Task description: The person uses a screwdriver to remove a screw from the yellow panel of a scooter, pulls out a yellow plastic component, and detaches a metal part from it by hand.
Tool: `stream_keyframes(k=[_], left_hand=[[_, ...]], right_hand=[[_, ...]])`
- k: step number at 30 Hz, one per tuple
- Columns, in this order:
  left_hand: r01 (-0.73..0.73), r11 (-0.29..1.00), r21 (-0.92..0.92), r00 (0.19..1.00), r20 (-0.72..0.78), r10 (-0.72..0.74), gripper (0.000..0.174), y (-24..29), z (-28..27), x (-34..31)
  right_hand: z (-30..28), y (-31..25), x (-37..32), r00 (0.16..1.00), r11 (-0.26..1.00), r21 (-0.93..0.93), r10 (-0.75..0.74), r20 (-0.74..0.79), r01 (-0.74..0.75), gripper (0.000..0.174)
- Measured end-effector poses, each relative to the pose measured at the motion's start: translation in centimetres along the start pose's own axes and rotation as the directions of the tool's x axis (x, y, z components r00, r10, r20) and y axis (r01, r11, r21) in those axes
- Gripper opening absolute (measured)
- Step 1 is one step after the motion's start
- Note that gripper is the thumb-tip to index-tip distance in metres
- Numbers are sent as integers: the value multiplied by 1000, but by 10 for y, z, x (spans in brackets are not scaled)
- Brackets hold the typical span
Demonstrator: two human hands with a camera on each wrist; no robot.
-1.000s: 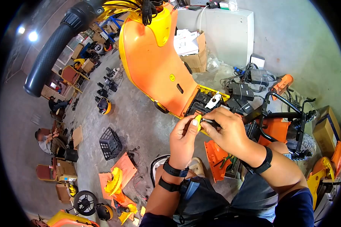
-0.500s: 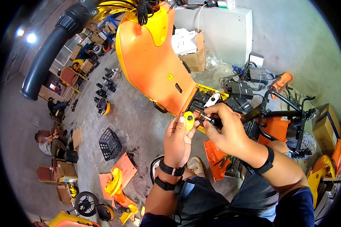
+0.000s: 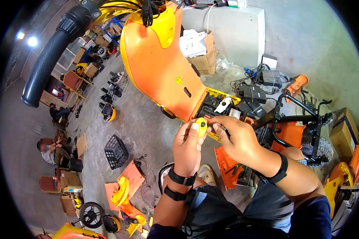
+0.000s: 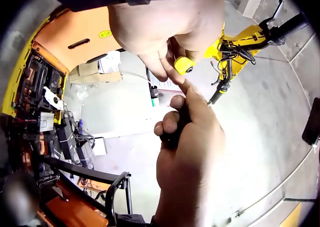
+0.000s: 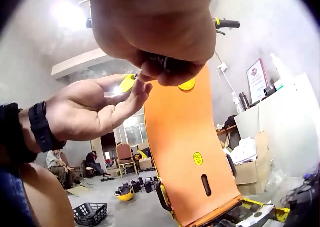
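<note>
Between thumb and fingers, my left hand (image 3: 186,150) pinches a small yellow oval part (image 3: 200,129) with a black centre. The part's rounded side also shows in the left wrist view, where the yellow piece (image 4: 183,64) stands out from the fingertips. My right hand (image 3: 240,137) curls round a dark, slim tool (image 4: 176,131), mostly hidden inside the fingers. Its fingertips are right beside the yellow part. Both hands are in front of an orange and yellow scooter body (image 3: 159,67), near its exposed compartment (image 3: 211,106) of black parts.
A black handlebar grip (image 3: 48,65) juts in at upper left. To the right stand a black metal frame (image 3: 293,101) and orange panels (image 3: 227,167). A black basket (image 3: 116,151) and loose yellow and orange parts (image 3: 123,191) lie on the floor. Two people sit at far left.
My left hand has turned the yellow part so its black centre faces the head camera. My right hand drew slightly back with the tool, then came close to the part again.
</note>
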State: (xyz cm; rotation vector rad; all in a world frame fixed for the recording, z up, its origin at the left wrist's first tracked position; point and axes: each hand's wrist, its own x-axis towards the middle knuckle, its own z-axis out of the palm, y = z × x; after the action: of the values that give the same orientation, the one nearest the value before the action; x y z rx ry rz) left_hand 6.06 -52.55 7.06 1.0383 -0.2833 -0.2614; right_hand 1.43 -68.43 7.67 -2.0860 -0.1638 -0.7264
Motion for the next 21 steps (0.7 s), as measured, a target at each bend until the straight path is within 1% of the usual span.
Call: stream_keyframes(k=[1, 3, 4, 6, 9, 13, 16, 21], left_hand=[[0, 1000, 1, 1000, 0, 0, 28, -1, -1, 0], [29, 999, -25, 1000, -2, -29, 27, -6, -4, 1], [29, 999, -24, 1000, -1, -29, 27, -7, -5, 1], [63, 998, -20, 998, -19, -64, 26, -9, -6, 0], [58, 998, -6, 998, -10, -58, 25, -8, -2, -1], [70, 998, 6, 997, -17, -70, 25, -10, -5, -2], [56, 998, 19, 998, -26, -56, 25, -10, -4, -2], [48, 998, 39, 999, -22, -47, 23, -8, -2, -3]], right_hand=[[-1, -2, -1, 1000, 1000, 0, 0, -1, 0, 22], [-5, -9, 0, 998, 998, -10, -61, 5, 61, 25], [-5, -9, 0, 998, 998, -10, -62, 5, 62, 25], [-6, -8, 0, 993, 991, -63, -116, -4, 116, 26], [-6, -7, 2, 988, 986, -80, -149, -38, 146, 25], [-6, -6, 2, 989, 984, -115, -144, -33, 139, 23], [-6, -5, 2, 989, 981, -133, -144, -35, 138, 24], [-6, -4, 3, 985, 976, -158, -161, -56, 151, 19]])
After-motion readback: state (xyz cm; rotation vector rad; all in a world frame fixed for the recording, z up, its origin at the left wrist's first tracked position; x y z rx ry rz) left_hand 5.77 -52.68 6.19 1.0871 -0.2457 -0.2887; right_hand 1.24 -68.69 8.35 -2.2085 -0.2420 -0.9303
